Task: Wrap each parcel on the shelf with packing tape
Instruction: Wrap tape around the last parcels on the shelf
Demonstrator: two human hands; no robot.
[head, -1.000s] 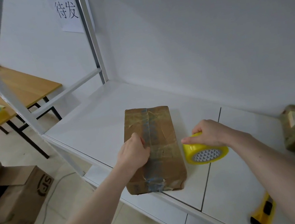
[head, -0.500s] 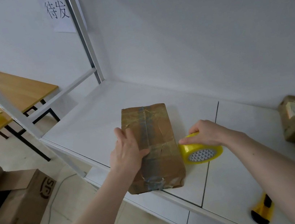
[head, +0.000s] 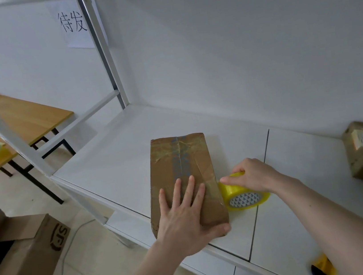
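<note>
Head view: left hand (head: 185,216) flat, pressing parcel (head: 182,176) at shelf (head: 113,156) front edge; right hand (head: 250,175) grips tape roll (head: 242,195) touching parcel.

Left hand (head: 185,216) flat, fingers spread, right hand (head: 249,176) curled, gripping

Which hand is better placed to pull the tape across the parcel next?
The right hand, probably: it already grips the yellow tape roll against the parcel's right side. The left hand lies flat on top, holding the parcel down.
</note>
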